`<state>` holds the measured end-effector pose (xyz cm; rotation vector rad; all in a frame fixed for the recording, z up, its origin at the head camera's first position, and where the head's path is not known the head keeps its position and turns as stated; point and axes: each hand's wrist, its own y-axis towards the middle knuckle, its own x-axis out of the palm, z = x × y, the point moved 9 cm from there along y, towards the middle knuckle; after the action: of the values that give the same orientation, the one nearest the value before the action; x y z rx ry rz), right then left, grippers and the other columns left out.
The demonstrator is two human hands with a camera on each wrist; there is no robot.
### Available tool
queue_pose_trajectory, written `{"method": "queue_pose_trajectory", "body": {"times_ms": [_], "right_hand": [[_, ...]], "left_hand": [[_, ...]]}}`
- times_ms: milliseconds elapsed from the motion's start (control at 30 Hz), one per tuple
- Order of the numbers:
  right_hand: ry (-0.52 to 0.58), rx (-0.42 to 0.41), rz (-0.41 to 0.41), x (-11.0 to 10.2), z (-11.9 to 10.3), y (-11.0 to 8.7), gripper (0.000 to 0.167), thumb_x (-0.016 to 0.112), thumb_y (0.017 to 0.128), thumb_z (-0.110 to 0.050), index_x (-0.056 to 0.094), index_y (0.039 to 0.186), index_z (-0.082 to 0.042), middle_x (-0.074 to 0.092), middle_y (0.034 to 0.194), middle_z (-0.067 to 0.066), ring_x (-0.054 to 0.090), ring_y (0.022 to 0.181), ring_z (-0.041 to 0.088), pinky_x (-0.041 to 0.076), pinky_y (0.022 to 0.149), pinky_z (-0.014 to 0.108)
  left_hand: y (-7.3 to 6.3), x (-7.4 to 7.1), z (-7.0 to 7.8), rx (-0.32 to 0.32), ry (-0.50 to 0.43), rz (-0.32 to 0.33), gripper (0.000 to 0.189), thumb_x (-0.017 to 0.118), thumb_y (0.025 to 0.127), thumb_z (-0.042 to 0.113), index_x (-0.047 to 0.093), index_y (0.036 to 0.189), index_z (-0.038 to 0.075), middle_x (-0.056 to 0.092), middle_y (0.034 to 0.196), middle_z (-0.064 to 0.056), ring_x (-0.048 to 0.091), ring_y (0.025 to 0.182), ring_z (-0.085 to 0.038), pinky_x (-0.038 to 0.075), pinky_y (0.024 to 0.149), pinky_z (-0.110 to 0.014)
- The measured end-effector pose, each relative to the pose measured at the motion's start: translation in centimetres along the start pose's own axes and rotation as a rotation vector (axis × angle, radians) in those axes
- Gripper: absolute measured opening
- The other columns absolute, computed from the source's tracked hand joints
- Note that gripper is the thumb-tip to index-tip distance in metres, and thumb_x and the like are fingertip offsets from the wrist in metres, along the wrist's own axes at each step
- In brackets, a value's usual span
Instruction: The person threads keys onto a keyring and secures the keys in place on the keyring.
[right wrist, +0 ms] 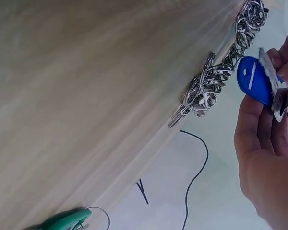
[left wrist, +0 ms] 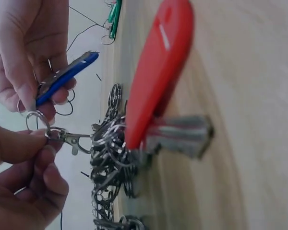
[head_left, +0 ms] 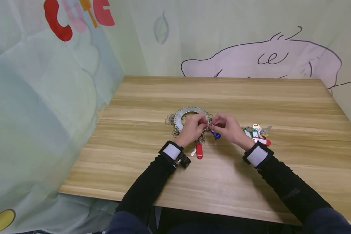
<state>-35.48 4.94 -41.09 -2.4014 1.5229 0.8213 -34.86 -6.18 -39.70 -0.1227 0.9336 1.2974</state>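
Note:
A flat metal hoop (head_left: 179, 119) lies on the table, hung around its edge with many small clasps and split rings. My left hand (head_left: 191, 130) is at its near right side and pinches a small swivel clasp (left wrist: 72, 139) by its ring end in the left wrist view. Close by, my right hand (head_left: 229, 130) holds a blue key tag (left wrist: 67, 79) with a key (right wrist: 269, 69) beside it; their ring meets the clasp's ring at the fingertips. Whether the two rings are linked I cannot tell. A red key tag (head_left: 199, 151) with a key (head_left: 194, 151) hangs from the hoop's near side.
Right of my right hand lies a small pile of keys (head_left: 263, 131) with green tags (head_left: 254, 133) and a red tag (head_left: 262, 141), partly behind the wrist. The wooden table (head_left: 152, 94) meets printed cloth (head_left: 152, 42) at the back and left.

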Motion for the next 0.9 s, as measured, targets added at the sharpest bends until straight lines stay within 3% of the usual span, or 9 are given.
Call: {"method": "queue_pose_trajectory", "body": {"times_ms": [200, 467, 600, 767, 900], "right_hand": [[0.029, -0.028, 0.016, -0.2, -0.4, 0.0, 0.013, 0.067, 0.087, -0.004, 0.061, 0.097, 0.000, 0.073, 0.094, 0.019, 0.071, 0.086, 0.026, 0.052, 0.071, 0.019], [0.066, -0.029, 0.052, -0.3, -0.3, 0.2, 0.014, 0.069, 0.085, -0.004, 0.065, 0.097, 0.001, 0.073, 0.093, 0.020, 0.067, 0.078, 0.003, 0.053, 0.071, 0.016], [0.072, 0.034, 0.046, -0.4, 0.1, 0.4, 0.016, 0.069, 0.086, -0.007, 0.065, 0.100, 0.000, 0.073, 0.097, 0.019, 0.069, 0.085, 0.012, 0.052, 0.075, 0.016], [0.090, 0.070, 0.031, -0.3, 0.4, 0.4, 0.018, 0.069, 0.087, -0.009, 0.065, 0.103, -0.001, 0.073, 0.101, 0.018, 0.070, 0.095, 0.026, 0.054, 0.080, 0.020], [0.088, 0.054, 0.025, -0.2, 0.1, 0.3, 0.018, 0.068, 0.087, -0.007, 0.066, 0.103, -0.001, 0.073, 0.103, 0.018, 0.070, 0.098, 0.030, 0.055, 0.085, 0.027]], "left_hand": [[0.2, -0.1, -0.3, -0.065, 0.000, -0.002, 0.010, 0.064, 0.083, -0.006, 0.064, 0.080, 0.004, 0.071, 0.078, -0.008, 0.065, 0.072, -0.017, 0.051, 0.067, -0.020], [0.3, 0.0, -0.8, -0.129, -0.003, -0.042, 0.007, 0.065, 0.085, -0.001, 0.063, 0.083, 0.005, 0.071, 0.083, -0.008, 0.065, 0.077, -0.017, 0.050, 0.069, -0.021], [0.3, 0.1, -0.3, -0.084, 0.031, -0.069, 0.005, 0.065, 0.087, 0.001, 0.064, 0.090, 0.006, 0.071, 0.090, -0.008, 0.065, 0.082, -0.017, 0.051, 0.072, -0.021], [0.1, 0.0, 0.8, 0.044, 0.038, -0.049, 0.008, 0.062, 0.088, -0.001, 0.065, 0.094, 0.004, 0.073, 0.093, -0.009, 0.067, 0.083, -0.017, 0.053, 0.073, -0.021], [0.0, 0.0, 0.8, 0.060, 0.025, -0.040, 0.009, 0.061, 0.088, -0.003, 0.064, 0.092, 0.004, 0.073, 0.089, -0.010, 0.067, 0.079, -0.017, 0.053, 0.071, -0.020]]}}
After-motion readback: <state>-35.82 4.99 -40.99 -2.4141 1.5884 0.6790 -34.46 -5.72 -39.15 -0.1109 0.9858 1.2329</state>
